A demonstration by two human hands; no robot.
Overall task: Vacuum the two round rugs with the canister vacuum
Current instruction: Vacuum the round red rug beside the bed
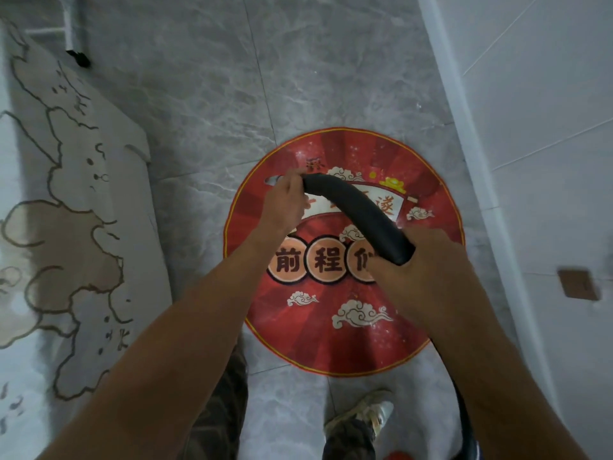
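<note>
A round red rug (345, 254) lies flat on the grey marbled tile floor (205, 94), its short pile printed with radiating stripes, cream clouds, a pale scroll and three orange discs bearing characters, all ringed by a thin yellow edge. Its 5 o'clock part is covered by the right forearm, and the third disc is partly covered by the right hand (421, 260).

Over the rug curves a matte black hose (358, 210), thick and arched, running from 10 o'clock to 4 o'clock. The left hand (283, 200) is clenched around its far end, where a pale nozzle tip (272, 179) pokes out toward 9 o'clock; blur hides its shape. The right hand grips the near end, fingers wrapped over it. Below that wrist a thinner black hose section (464, 416) drops toward 5 o'clock and is cut off by the frame edge; the canister is not in view.

Both bare forearms reach forward from 6 o'clock, the left stretched farther out.

At 9 o'clock lies a pale rug (66, 210) with brown outlined patches, cropped by the frame. At 3 o'clock rises a white tiled wall (547, 111) with a brownish plate (578, 283), smeared by blur. A worn shoe (361, 416) stands on the tile at 6 o'clock.
</note>
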